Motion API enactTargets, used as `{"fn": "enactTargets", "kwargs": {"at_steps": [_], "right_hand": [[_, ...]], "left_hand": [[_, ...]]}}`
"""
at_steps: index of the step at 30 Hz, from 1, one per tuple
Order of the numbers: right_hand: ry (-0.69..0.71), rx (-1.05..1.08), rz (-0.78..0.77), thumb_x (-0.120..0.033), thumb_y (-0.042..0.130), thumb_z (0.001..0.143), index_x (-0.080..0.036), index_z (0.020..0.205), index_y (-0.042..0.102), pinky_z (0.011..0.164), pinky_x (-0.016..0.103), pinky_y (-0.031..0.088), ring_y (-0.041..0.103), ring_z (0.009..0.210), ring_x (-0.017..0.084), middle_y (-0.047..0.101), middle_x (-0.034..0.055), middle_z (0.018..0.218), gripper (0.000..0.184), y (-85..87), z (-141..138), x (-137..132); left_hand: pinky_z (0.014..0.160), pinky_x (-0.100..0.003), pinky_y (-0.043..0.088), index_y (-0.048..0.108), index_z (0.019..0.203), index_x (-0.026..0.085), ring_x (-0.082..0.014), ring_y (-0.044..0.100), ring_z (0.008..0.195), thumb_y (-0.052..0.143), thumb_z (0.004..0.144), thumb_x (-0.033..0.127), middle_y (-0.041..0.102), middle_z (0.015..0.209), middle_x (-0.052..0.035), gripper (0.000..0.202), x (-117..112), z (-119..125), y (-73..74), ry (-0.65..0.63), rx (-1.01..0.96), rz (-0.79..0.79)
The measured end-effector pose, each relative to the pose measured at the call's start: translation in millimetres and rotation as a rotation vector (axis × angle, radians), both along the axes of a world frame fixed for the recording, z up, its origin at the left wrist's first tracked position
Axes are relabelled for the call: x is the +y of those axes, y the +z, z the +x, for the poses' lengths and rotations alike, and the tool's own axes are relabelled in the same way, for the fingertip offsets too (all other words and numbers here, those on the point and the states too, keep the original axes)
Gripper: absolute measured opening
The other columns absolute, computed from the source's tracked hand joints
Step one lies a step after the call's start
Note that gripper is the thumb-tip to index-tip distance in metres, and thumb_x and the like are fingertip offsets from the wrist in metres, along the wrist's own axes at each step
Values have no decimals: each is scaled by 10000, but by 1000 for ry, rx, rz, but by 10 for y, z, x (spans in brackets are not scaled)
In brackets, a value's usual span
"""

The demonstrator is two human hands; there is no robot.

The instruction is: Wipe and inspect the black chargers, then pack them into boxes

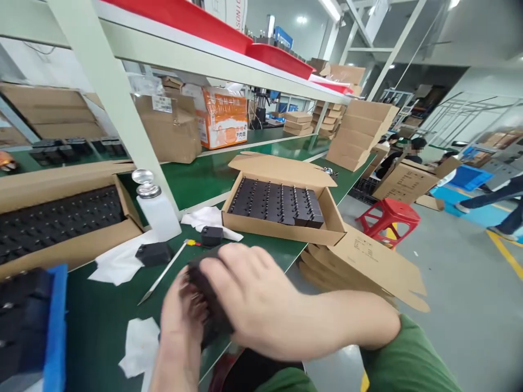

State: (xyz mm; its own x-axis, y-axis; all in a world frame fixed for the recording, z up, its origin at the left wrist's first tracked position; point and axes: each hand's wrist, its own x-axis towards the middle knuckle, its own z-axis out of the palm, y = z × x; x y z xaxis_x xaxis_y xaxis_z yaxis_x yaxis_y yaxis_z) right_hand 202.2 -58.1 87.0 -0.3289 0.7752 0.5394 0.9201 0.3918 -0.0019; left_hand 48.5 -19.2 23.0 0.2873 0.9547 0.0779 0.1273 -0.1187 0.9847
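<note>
Between my two hands, near the front edge of the green table, is a black block-like part, partly hidden by my fingers. My left hand grips it from the left side. Over its top and right side lies my right hand, fingers bent around it and slightly blurred. Just beyond are a small black block and another black block on white cloth. A thin pointed tool with a yellow and red end lies beside them.
An open carton holds rows of black parts; another filled carton stands left. A blue bin is at the lower left. A white pump bottle stands by the post. A red stool and flattened cardboard are at right.
</note>
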Motion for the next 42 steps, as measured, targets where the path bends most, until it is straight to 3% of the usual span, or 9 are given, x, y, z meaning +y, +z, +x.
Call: {"fn": "enactTargets", "kwargs": {"at_steps": [3, 8, 15, 17, 22, 26, 29, 34, 42], "right_hand": [[-52, 403, -256, -296, 765, 608, -158, 1409, 328, 1054, 474, 462, 500, 1244, 310, 490, 160, 1347, 923, 122, 650, -148], [-269, 951, -174, -233, 768, 651, -287, 1407, 297, 1037, 426, 482, 554, 1198, 256, 494, 88, 1340, 892, 48, 1619, -359], [-277, 1015, -161, -226, 805, 612, -269, 1373, 324, 1099, 417, 417, 454, 1306, 279, 412, 113, 1420, 902, -11, 2231, -283], [-271, 1074, -223, -243, 789, 624, -278, 1412, 288, 1074, 434, 439, 481, 1279, 281, 396, 120, 1442, 934, -43, 2407, -306], [-172, 1257, -383, -260, 761, 580, -299, 1437, 342, 946, 404, 518, 559, 1181, 271, 474, 85, 1411, 955, -298, 2798, -345], [-136, 1413, -393, -327, 737, 612, -260, 1222, 552, 839, 340, 532, 597, 1052, 224, 544, 53, 1314, 641, -480, 2919, -236], [-155, 1547, -375, -425, 690, 756, -203, 1142, 547, 706, 307, 523, 599, 850, 164, 602, 54, 1094, 468, -528, 2946, -142], [-240, 1733, -396, -406, 604, 909, -177, 1130, 536, 630, 264, 512, 579, 740, 121, 595, 25, 956, 326, -414, 2912, -61], [-484, 1897, -471, -476, 487, 978, -179, 1239, 530, 712, 353, 578, 649, 796, 158, 643, 53, 1006, 397, -126, 2858, 40]], "left_hand": [[1016, -539, 513, 432, 1431, 350, -333, 635, 1164, 504, 901, 559, 680, 1201, -75, 574, 137, 151, 183, -158, 84, 21], [1018, -552, 499, 399, 1453, 362, -350, 583, 1226, 646, 827, 532, 564, 1374, -94, 694, 371, 457, 522, -460, 308, 169], [1061, -501, 442, 366, 1477, 251, -311, 525, 1251, 704, 797, 502, 508, 1417, -138, 800, 831, 2088, 852, -886, 210, 393], [1007, -469, 484, 440, 1437, 230, -307, 560, 1204, 700, 805, 484, 535, 1388, -151, 730, 931, 2442, 841, -998, 199, 372], [972, -405, 512, 189, 1564, 297, -279, 541, 1254, 549, 901, 576, 274, 1605, -139, 804, 1062, 2873, 727, -1149, 156, 253], [862, -390, 566, 552, 1372, 259, -302, 572, 1201, 641, 842, 574, 509, 1449, -121, 623, 1221, 3118, 654, -1289, 192, 147], [792, -359, 588, 620, 1282, 243, -268, 598, 1140, 640, 857, 534, 549, 1395, -109, 515, 1355, 3238, 570, -1345, 172, 64], [758, -348, 595, 531, 1322, 203, -214, 631, 1023, 739, 828, 310, 558, 1317, -114, 546, 1452, 3276, 404, -1329, 155, -5], [652, -286, 570, 554, 1200, 152, -130, 629, 772, 572, 961, 380, 630, 1013, -50, 330, 1453, 3293, 316, -1313, 208, -24]]}}
